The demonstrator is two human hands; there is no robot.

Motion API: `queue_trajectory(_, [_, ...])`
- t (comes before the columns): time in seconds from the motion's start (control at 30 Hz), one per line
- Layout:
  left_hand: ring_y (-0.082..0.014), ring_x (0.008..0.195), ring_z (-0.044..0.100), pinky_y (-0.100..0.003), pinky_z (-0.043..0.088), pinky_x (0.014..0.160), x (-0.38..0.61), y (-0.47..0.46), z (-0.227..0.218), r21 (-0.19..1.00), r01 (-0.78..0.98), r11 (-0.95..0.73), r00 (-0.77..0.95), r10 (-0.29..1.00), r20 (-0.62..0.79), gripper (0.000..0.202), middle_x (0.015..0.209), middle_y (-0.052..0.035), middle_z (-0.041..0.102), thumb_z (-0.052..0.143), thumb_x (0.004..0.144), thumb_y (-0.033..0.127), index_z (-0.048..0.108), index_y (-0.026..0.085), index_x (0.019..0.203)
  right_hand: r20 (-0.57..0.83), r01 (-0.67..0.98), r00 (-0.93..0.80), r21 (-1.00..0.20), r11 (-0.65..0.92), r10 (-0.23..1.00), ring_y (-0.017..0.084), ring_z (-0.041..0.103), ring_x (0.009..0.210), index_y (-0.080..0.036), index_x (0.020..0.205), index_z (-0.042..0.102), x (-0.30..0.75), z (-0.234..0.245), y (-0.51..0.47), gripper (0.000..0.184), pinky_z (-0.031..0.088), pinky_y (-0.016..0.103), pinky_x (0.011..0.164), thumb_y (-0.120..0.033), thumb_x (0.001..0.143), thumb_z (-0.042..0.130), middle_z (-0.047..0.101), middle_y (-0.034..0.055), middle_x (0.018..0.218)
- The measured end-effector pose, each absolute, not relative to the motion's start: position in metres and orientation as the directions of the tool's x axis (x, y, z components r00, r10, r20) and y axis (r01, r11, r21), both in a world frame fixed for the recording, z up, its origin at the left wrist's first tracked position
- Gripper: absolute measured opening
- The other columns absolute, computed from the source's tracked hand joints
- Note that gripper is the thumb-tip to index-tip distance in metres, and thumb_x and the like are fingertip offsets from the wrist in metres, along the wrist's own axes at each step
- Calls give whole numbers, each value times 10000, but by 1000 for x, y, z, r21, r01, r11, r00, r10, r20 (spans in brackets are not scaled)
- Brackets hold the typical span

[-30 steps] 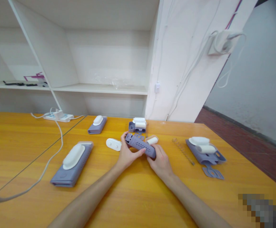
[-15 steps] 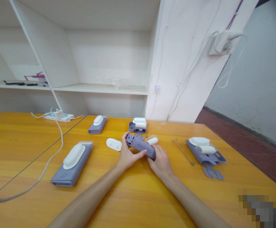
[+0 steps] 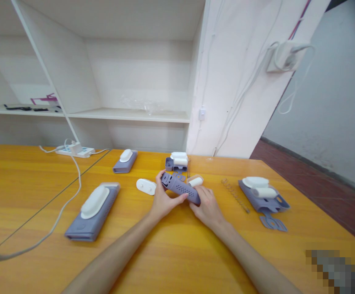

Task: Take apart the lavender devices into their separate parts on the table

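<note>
Between my two hands is a grey-purple plastic housing [image 3: 181, 188] with rows of small holes, tilted down to the right above the wooden table. My left hand [image 3: 164, 200] grips its left end, thumb along the near side. My right hand [image 3: 207, 204] is closed around the right end. Just left of my left hand lies a white oval plate [image 3: 146, 186] with two knobs. A white roller [image 3: 196, 181] rests behind the housing, partly hidden by it. To the right a coil spring [image 3: 235, 196] lies on the wood.
Finished-looking grey cases with white oval tops stand at left [image 3: 93, 210] and back left [image 3: 125, 161]. Another parts set [image 3: 177, 162] sits at the back, and one more grey case [image 3: 265, 196] at right. A power strip [image 3: 76, 150] and a white cable [image 3: 70, 198] lie left.
Almost nothing differs. The view has shifted very slightly, while both hands keep the same hold on the housing.
</note>
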State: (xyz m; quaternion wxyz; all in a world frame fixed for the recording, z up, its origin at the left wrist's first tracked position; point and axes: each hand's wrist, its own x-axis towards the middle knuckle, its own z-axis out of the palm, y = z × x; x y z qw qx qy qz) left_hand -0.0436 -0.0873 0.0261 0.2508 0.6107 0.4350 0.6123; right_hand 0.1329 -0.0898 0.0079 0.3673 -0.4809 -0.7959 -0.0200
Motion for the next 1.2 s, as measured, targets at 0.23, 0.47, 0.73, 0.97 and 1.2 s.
queue_trajectory(0.23, [-216,1087,499,-361,460,905,-43,-86,25,859,166,-484,-124,854,505,889,1234,-85,402,781,580,370,270,257,1299,618,799,-279,-274,535,735,238,556,912,-155,1016,533,133,9,-90,318,360,374,833,-191,702,572,626,79,977])
queue_trajectory(0.47, [-221,1075,535,-371,474,909,-39,-88,25,873,105,-476,-111,867,486,939,1265,-103,406,763,594,315,203,256,1345,631,832,-294,-201,517,718,223,548,837,-154,954,566,132,12,-94,247,334,352,777,-219,716,568,624,68,888])
queue_trajectory(0.73, [-216,1030,569,-343,551,773,-38,-92,29,890,8,-456,-91,886,455,908,1252,-95,449,728,629,275,174,301,1347,665,860,-268,-162,485,697,213,544,761,-156,895,582,121,9,-95,182,320,342,736,-285,774,542,619,74,802])
queue_trajectory(0.97, [-226,1078,536,-353,536,815,-37,-93,27,890,27,-456,-74,887,457,937,1297,-98,388,761,611,296,180,298,1346,653,835,-319,-149,529,687,224,552,804,-148,938,570,128,10,-96,195,337,361,771,-242,769,546,619,74,839])
queue_trajectory(1.2, [-183,977,563,-321,529,780,-37,-92,28,908,-22,-418,-105,904,414,868,1239,-86,407,745,643,310,193,293,1312,624,785,-354,-207,584,696,237,517,845,-157,943,550,133,11,-92,213,393,363,772,-177,731,561,591,79,891])
